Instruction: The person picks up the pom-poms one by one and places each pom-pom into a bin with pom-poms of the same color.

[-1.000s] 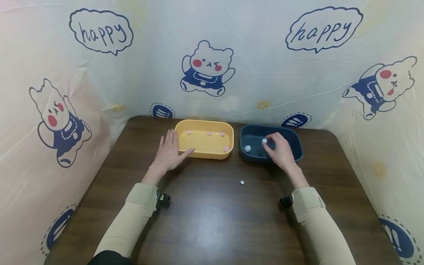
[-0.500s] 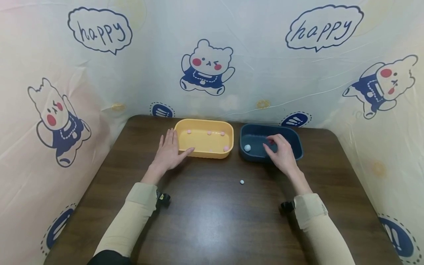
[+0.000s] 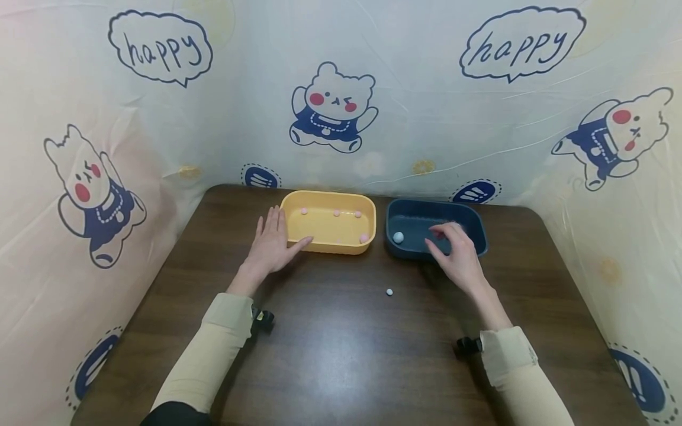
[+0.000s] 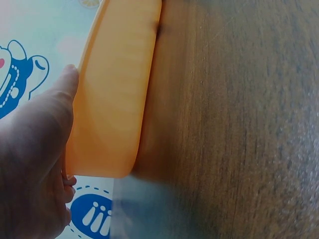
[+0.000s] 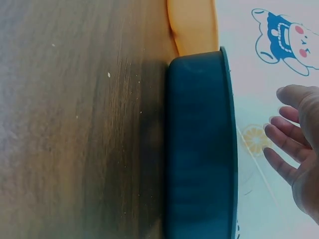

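Observation:
My left hand [image 3: 270,239] lies with straight fingers along the left end of the yellow box [image 3: 327,249], its thumb reaching over the front rim. In the left wrist view, the thumb crosses the edge of that box's wall. My right hand [image 3: 459,251] hovers over the dark blue box [image 3: 402,204], its fingers loosely bent and the thumb held apart, with nothing between them. A pale blue ball [image 3: 398,237] sits in the blue box's left front corner; my right hand hides part of the floor there. Several pink balls [image 3: 364,238] are scattered inside the yellow box.
A tiny pale ball [image 3: 389,292] lies on the brown wooden table [image 3: 330,355], in front of the gap between the two boxes. Behind the boxes hangs a printed cloth [image 3: 415,106] with cartoon bears, which also runs along both sides.
My right hand let go of a small pale ball over the blue box; that ball no longer shows. The hand then drew slightly back towards me. My left hand stayed in place.

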Tool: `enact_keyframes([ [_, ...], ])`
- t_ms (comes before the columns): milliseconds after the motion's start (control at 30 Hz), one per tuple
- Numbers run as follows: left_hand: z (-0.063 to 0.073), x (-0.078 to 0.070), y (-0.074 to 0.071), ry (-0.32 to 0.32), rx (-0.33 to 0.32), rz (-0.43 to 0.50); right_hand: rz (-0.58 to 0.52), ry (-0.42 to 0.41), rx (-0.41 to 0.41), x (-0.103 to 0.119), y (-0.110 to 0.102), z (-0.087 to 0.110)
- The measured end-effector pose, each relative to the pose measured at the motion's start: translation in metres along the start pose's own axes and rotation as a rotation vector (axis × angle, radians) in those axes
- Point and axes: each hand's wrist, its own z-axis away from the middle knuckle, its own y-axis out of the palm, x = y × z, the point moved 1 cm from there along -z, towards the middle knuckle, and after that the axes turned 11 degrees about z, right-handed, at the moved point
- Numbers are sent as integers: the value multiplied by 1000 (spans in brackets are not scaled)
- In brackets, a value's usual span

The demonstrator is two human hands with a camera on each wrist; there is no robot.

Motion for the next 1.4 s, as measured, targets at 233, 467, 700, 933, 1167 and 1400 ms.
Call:
enact_keyframes([
  [233, 0, 0, 0, -1, -3, 4, -17, 9, 31, 3, -2, 10],
  [467, 1, -3, -1, 1, -1, 8, -15, 11, 124, 8, -1, 22],
  [700, 1, -3, -1, 1, 0, 6, -11, -16, 189, 21, 2, 33],
  [933, 2, -4, -1, -6, 0, 8, -36, -38, 238, 35, 7, 41],
  [1167, 3, -4, -1, -9, -2, 16, -55, -72, 276, 42, 12, 46],
  [1400, 2, -3, 0, -10, -3, 17, -25, -43, 399, 47, 18, 51],
])
